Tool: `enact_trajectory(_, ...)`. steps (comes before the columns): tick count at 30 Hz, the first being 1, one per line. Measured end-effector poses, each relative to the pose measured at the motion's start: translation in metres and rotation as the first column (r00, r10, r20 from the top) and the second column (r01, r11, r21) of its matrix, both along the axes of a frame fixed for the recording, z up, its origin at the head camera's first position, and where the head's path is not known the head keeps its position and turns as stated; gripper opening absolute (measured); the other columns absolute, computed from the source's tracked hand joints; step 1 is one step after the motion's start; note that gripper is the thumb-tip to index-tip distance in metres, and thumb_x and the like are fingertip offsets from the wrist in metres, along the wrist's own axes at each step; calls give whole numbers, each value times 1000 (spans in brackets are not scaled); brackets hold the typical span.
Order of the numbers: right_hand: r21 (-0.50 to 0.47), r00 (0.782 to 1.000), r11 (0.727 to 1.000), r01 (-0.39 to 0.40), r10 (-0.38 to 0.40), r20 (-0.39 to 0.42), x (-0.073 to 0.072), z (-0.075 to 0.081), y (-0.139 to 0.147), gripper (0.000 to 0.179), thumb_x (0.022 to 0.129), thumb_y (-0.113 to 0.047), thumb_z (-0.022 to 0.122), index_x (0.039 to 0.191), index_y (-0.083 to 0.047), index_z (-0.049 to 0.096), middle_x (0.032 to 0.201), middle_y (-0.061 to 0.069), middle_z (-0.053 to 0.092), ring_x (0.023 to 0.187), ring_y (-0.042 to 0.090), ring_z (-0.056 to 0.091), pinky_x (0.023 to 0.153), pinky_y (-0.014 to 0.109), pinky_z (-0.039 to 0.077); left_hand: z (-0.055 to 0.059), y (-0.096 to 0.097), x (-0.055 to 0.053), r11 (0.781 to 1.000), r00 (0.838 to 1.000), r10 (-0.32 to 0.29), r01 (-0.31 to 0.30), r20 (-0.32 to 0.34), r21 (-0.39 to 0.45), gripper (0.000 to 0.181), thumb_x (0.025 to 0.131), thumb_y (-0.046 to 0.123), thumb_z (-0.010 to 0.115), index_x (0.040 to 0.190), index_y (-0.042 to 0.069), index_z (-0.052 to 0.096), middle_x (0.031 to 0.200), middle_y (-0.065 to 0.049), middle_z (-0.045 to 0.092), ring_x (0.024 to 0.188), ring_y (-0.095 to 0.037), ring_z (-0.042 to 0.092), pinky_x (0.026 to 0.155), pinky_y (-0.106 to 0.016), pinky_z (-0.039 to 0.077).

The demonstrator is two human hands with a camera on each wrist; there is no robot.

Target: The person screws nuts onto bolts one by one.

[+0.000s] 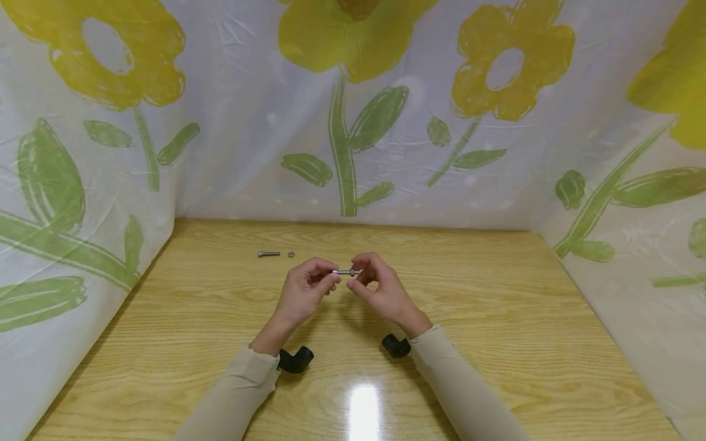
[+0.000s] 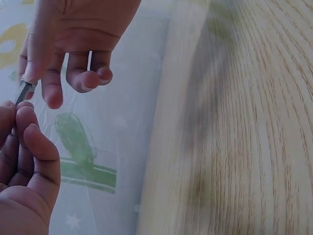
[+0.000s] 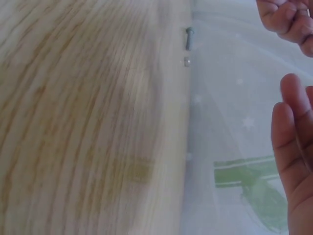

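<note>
Thumb and fingertips of my left hand [image 1: 300, 295] pinch a small metal bolt [image 1: 343, 272] at its left end, holding it sideways above the table. A nut [image 1: 353, 272] sits on the bolt near its right end. My right hand [image 1: 386, 297] is at that end; one fingertip overlaps the bolt while the thumb stands apart below it. In the left wrist view, the bolt's threads [image 2: 22, 92] show between the two hands, and a right-hand fingertip [image 2: 32, 72] is right at the nut. The right wrist view shows the right fingers [image 3: 283, 127] fairly straight.
Behind the left hand, a second bolt [image 1: 269, 253] lies on the wooden table [image 1: 496, 343], with a loose nut [image 1: 291, 254] to its right. A flower-printed sheet [image 1: 237, 153] encloses the back and sides. Dark camera mounts [image 1: 296, 360] project from both wrists.
</note>
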State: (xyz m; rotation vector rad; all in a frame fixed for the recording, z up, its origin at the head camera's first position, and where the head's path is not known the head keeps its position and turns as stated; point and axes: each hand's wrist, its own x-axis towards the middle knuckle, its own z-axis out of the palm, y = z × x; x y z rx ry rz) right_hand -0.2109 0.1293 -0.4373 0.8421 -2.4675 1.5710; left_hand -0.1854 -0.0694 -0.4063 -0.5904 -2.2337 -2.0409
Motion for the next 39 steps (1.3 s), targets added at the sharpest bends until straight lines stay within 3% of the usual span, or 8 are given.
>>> enact_trajectory(2, -8, 1000, 1000, -13, 13, -12, 0, 0, 0, 26, 94, -4, 60, 119, -1, 50, 101, 17, 61, 78, 27, 63, 70, 38, 52, 0, 0, 0, 1000, 1000, 1, -1, 3, -1, 16, 93, -1, 60, 105, -11, 62, 90, -25, 65, 78, -48, 57, 68, -53, 51)
enact_trajectory(7, -8, 999, 1000, -22, 22, -30, 0, 0, 0, 11, 100, -15, 52, 108, -9, 57, 94, 2, 61, 77, 15, 63, 67, 35, 53, -1, 0, 0, 1000, 1000, 5, -5, -5, -9, 15, 93, 0, 60, 105, -9, 63, 90, -23, 66, 75, -40, 59, 65, -38, 54)
enact_trajectory(14, 13, 998, 1000, -3, 3, -61, 0, -1, 1, 15, 101, -26, 50, 95, -20, 62, 87, -4, 59, 74, 13, 59, 62, 40, 49, -1, 0, 0, 1000, 1000, -9, 8, -13, -3, 16, 92, -1, 60, 105, -11, 62, 90, -28, 65, 69, -13, 60, 62, -27, 52)
enact_trajectory(20, 15, 1000, 1000, 16, -15, -11, -1, -1, 1, 14, 98, -24, 57, 110, -17, 59, 96, 3, 62, 76, 18, 62, 63, 40, 50, 0, 1, 1, 1000, 1000, 0, 0, -5, -2, 13, 93, -2, 59, 104, -8, 61, 89, -26, 65, 74, -36, 61, 65, -39, 54)
enact_trajectory(24, 4, 1000, 1000, 7, -7, -27, -1, 0, 0, 27, 93, -13, 64, 118, -12, 54, 101, 5, 62, 76, 19, 63, 66, 39, 52, 0, 1, 0, 1000, 1000, 1, -1, -1, 2, 14, 92, -3, 59, 104, -10, 60, 87, -22, 66, 77, -45, 59, 63, -28, 53)
enact_trajectory(29, 6, 996, 1000, -23, 24, -81, 7, 13, -3, 11, 95, -4, 59, 106, -2, 59, 89, 8, 61, 72, 23, 62, 66, 39, 52, 1, 0, 0, 1000, 1000, -6, 6, -5, 5, 14, 92, -3, 59, 104, -11, 60, 86, -21, 66, 75, -40, 60, 62, -26, 52)
enact_trajectory(34, 55, 996, 998, -4, 9, -86, 18, 32, -5, 12, 98, -7, 54, 91, -7, 63, 83, 9, 59, 72, 14, 57, 66, 33, 49, 1, 0, 1, 1000, 1000, -19, 19, -21, 3, 13, 92, -3, 59, 104, -9, 60, 86, -21, 66, 70, -19, 61, 62, -27, 52)
enact_trajectory(39, 71, 1000, 997, 5, -3, -26, 21, 36, -5, 9, 98, -10, 55, 97, -5, 63, 86, 9, 61, 75, 18, 58, 67, 31, 48, 0, 1, 0, 1000, 1000, -22, 22, -4, 6, 13, 93, -3, 59, 104, -9, 60, 86, -22, 65, 72, -29, 61, 63, -29, 53)
